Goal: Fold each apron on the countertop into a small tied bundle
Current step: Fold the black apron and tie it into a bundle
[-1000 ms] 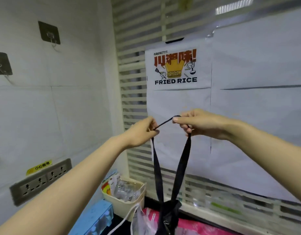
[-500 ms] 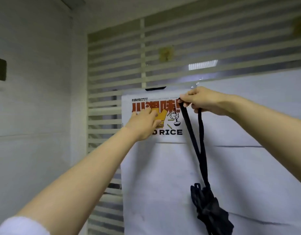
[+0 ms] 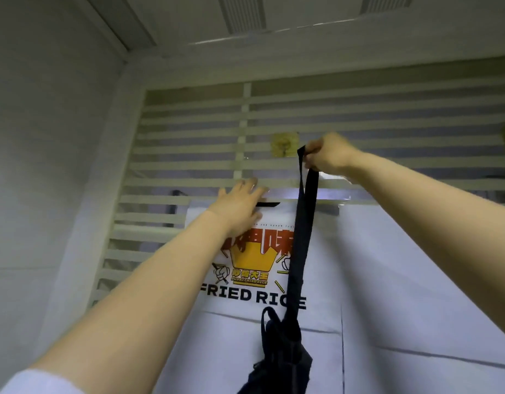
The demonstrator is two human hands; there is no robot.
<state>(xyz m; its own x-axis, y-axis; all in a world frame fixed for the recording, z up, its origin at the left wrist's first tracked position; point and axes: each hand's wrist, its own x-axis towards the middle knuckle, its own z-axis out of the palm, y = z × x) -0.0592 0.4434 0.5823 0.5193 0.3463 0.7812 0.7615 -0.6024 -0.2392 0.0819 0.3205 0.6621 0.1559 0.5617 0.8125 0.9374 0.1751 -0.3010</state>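
Head view, tilted up at the wall.

- Right hand point(image 3: 329, 155) is raised, its fingers pinching the top of the black strap point(image 3: 306, 223) loop. It sits just right of the yellow hook point(image 3: 284, 143) stuck on the slatted screen point(image 3: 188, 166).
- The strap runs straight down, taut. The apron bundle point(image 3: 282, 359) hangs free at its lower end, in front of the poster point(image 3: 240, 263), resting on nothing that I can see.
- Left hand point(image 3: 240, 203) is open with fingers straight, palm toward the slats at the poster's top edge. It holds nothing.

Judgement: the bundle looks tied, and the step in hand appears to be hanging it on the hook by the loop. To do it well:
- Spread the loop open rather than leaving it flattened between the fingers.
- Carry it left and slightly above the prong, then lower it on.
- Let go only once the weight sits on the hook.
- The left hand could steady the screen or hold the loop open.
- It is a stick-on hook, so ease the load on without a jerk.
- The bundle may swing; let it settle.

Not resolved:
- The hook's prong is blurred and its shape is unclear.
- The right fingertips are hidden behind the strap and knuckles.
- The bottom of the bundle is cut off by the frame edge, and the knot is not visible.
- Whether the left palm touches the slats I cannot tell.
- The bench is out of view, so the other aprons are uncounted.
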